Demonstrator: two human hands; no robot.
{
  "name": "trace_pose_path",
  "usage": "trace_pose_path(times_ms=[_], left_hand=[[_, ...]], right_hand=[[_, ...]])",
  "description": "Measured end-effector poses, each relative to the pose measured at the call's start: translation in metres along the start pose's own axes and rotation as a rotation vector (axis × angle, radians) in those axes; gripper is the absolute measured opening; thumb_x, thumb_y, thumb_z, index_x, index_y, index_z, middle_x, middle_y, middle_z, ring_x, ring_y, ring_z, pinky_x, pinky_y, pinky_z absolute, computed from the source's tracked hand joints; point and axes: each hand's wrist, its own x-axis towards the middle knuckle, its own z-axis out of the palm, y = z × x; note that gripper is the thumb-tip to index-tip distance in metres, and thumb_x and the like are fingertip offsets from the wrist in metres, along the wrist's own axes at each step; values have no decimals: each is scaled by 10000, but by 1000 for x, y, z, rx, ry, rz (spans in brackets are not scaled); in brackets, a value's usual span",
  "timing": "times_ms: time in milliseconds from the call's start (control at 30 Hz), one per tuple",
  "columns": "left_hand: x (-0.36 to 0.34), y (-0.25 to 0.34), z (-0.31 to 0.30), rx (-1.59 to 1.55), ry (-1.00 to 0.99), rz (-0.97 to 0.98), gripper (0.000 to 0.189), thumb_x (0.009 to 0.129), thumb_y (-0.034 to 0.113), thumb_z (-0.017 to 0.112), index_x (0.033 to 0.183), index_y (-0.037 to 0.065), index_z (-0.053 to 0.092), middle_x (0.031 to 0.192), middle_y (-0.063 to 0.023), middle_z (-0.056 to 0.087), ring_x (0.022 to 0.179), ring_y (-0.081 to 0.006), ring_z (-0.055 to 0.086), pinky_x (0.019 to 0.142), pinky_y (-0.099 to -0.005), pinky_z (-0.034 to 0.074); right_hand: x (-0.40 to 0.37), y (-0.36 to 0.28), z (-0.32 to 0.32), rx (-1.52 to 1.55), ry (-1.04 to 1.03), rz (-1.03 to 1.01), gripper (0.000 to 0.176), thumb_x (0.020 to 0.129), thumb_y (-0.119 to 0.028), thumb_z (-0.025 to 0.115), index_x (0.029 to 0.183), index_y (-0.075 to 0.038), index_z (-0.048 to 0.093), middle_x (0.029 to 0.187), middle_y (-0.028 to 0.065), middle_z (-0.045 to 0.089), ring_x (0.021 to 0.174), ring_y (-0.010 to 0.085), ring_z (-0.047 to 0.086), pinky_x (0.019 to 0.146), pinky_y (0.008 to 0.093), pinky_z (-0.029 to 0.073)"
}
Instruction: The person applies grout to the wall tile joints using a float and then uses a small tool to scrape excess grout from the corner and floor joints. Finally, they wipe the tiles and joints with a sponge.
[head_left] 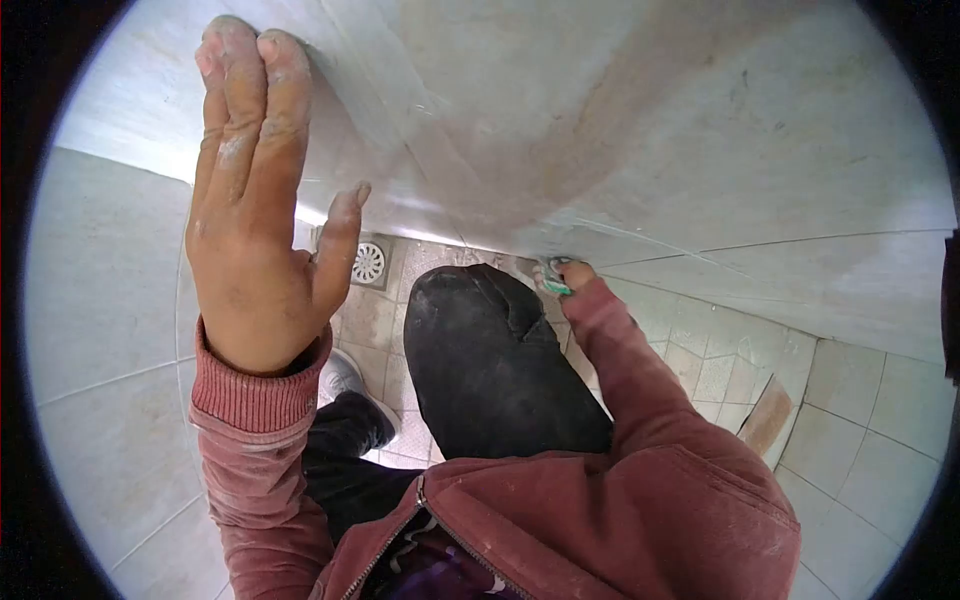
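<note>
My left hand is raised and lies against the tiled wall, its fingers stretched out and the thumb apart. White dust marks the fingers, and nothing is in this hand. Low down by the foot of the wall, my right hand is closed on a small whitish and green thing. Most of that thing is hidden by the hand, and its kind is too small to make out. Thin pale lines of joint run between the wall tiles near it.
A round white floor drain lies in the tiled floor to the left of my bent knee. My shoe stands close to the left wall. A brownish flat piece is at the lower right.
</note>
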Motion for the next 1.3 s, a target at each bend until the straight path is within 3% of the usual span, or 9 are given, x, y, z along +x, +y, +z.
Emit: trace_pose_path(times_ms=[200,333,600,733,967,1067,1167,1233,1300], left_hand=[[7,9,2,64,50,-13,683,638,46,668,1241,-35,357,1307,-254,278,1233,-353,259,989,-389,281],[3,-11,14,233,170,258,689,629,34,674,1238,-38,360,1302,-254,286,1229,-355,265,990,-391,279],[7,17,4,-75,118,48,745,620,15,684,1270,-13,320,1334,-242,235,1258,-342,210,1009,-385,235],[7,8,8,-156,109,15,720,637,13,669,1273,4,329,1345,-229,225,1268,-327,191,1011,-392,222],[10,17,1,20,41,6,638,659,44,655,1230,-32,380,1295,-250,309,1235,-340,269,991,-386,267],[10,19,4,39,54,21,649,652,49,666,1231,-25,382,1297,-248,306,1236,-345,261,987,-384,272],[9,21,5,77,67,33,658,650,55,672,1234,-21,379,1298,-249,305,1235,-352,260,985,-382,273],[11,22,5,89,71,44,664,650,61,674,1237,-20,375,1299,-248,303,1235,-355,259,985,-382,272],[11,24,4,97,69,34,673,653,70,675,1243,-18,365,1301,-247,301,1236,-354,260,984,-386,272]], right_hand=[[-171,-115,64,334,-220,-17,205,841,-149,449,905,30,528,776,96,570,608,130,549,495,229,456],[-153,-108,91,360,-235,-47,197,840,-150,458,903,23,527,763,86,566,577,122,529,481,222,450],[-147,-92,46,230,-104,-88,252,842,-135,445,996,63,465,795,112,561,614,162,541,533,256,476],[-14,-2,-30,251,-145,52,299,851,-149,406,1038,80,447,843,148,574,673,249,563,583,325,489],[83,115,-96,-410,361,-47,239,829,-192,459,911,8,561,852,150,608,782,266,605,657,370,478],[-12,50,-45,186,301,-89,186,804,-189,498,807,-27,590,861,154,610,819,248,597,683,363,466],[-22,45,-56,-702,455,-117,261,728,-126,553,977,-50,527,1006,157,548,857,259,566,789,335,455],[7,72,-83,-1547,138,-418,296,734,-151,548,1012,-57,517,988,176,555,867,300,562,788,352,447],[6,61,-75,-1517,108,-333,331,743,-176,538,1053,-62,507,995,185,555,889,321,552,795,360,441]])
